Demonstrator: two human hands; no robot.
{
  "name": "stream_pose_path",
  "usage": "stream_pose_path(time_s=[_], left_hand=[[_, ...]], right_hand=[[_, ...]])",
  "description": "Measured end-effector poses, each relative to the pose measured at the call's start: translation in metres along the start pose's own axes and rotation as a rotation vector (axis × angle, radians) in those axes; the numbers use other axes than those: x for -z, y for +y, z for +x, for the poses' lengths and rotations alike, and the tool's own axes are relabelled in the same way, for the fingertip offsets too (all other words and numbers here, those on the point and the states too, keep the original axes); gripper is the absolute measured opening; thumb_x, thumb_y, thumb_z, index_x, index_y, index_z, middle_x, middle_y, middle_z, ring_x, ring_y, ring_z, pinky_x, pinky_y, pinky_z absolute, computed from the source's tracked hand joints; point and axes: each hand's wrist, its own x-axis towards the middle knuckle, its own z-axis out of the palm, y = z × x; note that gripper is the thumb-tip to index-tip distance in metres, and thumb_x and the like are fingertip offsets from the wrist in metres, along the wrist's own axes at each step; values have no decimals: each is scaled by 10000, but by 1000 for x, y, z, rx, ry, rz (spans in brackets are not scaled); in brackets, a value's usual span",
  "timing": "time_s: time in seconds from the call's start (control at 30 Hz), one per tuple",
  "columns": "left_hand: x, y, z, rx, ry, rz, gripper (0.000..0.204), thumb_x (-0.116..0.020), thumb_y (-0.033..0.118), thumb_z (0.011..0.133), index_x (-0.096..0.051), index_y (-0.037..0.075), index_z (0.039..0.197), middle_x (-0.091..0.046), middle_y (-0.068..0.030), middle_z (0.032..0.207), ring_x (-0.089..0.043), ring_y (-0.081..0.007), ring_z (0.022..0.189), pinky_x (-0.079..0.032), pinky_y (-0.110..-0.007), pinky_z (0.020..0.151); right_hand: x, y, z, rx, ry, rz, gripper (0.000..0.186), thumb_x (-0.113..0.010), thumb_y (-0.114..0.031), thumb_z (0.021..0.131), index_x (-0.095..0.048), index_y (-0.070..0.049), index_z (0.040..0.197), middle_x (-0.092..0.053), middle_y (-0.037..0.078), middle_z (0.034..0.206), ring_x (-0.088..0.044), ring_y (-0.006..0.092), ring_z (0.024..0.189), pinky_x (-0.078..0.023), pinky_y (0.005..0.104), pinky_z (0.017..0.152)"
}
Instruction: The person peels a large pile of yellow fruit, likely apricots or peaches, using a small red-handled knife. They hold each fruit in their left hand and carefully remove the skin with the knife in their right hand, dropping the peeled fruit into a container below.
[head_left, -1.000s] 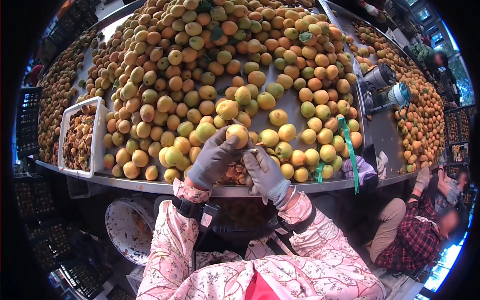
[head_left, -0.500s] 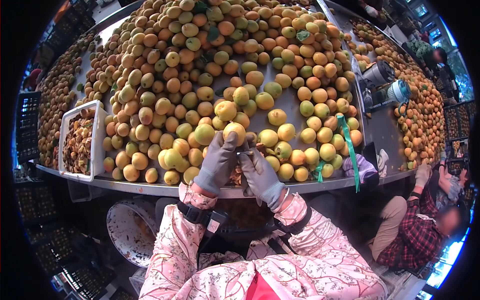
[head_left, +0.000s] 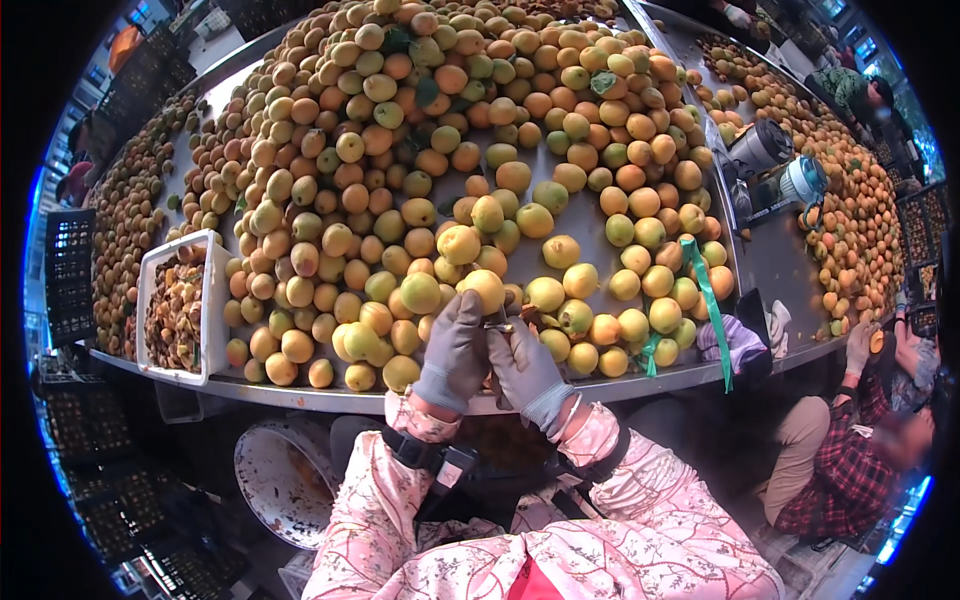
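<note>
My left hand [head_left: 456,350], in a grey glove, is closed with its fingertips on a yellow-orange apricot [head_left: 483,291]. Close beside it, at the table's front edge, my right hand [head_left: 527,367] wears a matching glove and is curled round a small metal tool [head_left: 500,326]. Only a short shiny bit of that tool shows between the hands, so its exact kind is hidden. Just beyond the fingers lie more loose fruits, among them a yellow apricot [head_left: 459,245] and a greener one [head_left: 420,292].
A large heap of apricots [head_left: 350,150] covers the metal table [head_left: 300,398]. At left stands a white crate [head_left: 214,310] of brownish scraps. Green ribbon [head_left: 708,310] hangs over the front edge at right, near a jug [head_left: 800,182]. Below is a white bucket [head_left: 262,480]; a co-worker [head_left: 840,460] sits at right.
The whole view has shifted, so the table sits slightly lower and further right. Both hands stay together in nearly the same pose, with the apricot still at my left fingertips.
</note>
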Motion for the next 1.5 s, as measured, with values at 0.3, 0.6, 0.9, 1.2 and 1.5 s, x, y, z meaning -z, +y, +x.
stream_pose_path(time_s=[0.3,0.6,0.9,1.2,1.5], left_hand=[[-6,9,0,-5,1,75,434,-454,335,985,-514,-48,1182,-596,-128,1129,-590,-207,1013,-499,-331,891],[9,11,7,-7,-34,95,452,-443,351,987,-485,-32,1223,-595,-123,1131,-582,-197,1023,-495,-321,891],[5,23,8,4,-166,75,455,-555,350,936,-503,-2,1219,-607,-85,1097,-581,-171,997,-463,-309,895],[0,-1,6,4,24,-15,479,-489,407,958,-541,-33,1142,-623,-127,1065,-614,-213,957,-514,-339,859],[0,10,5,-81,159,523,372,-512,366,958,-550,16,1077,-622,-77,984,-589,-153,862,-480,-287,756]], right_hand=[[2,8,10,26,-28,-129,348,-498,-305,967,-460,-9,1148,-621,147,821,-622,248,697,-486,347,625],[3,4,12,129,-15,-248,324,-510,-240,951,-445,16,1137,-621,218,845,-626,377,800,-481,404,667],[11,10,10,228,-49,2,297,-519,-260,937,-448,-8,1077,-600,245,743,-596,447,756,-460,479,615],[6,7,17,-5,-98,-184,323,-544,-232,937,-443,19,1114,-614,230,920,-622,323,861,-480,374,734],[3,17,12,259,40,-272,326,-511,-332,934,-439,-29,1030,-604,234,706,-588,449,677,-461,502,584]])
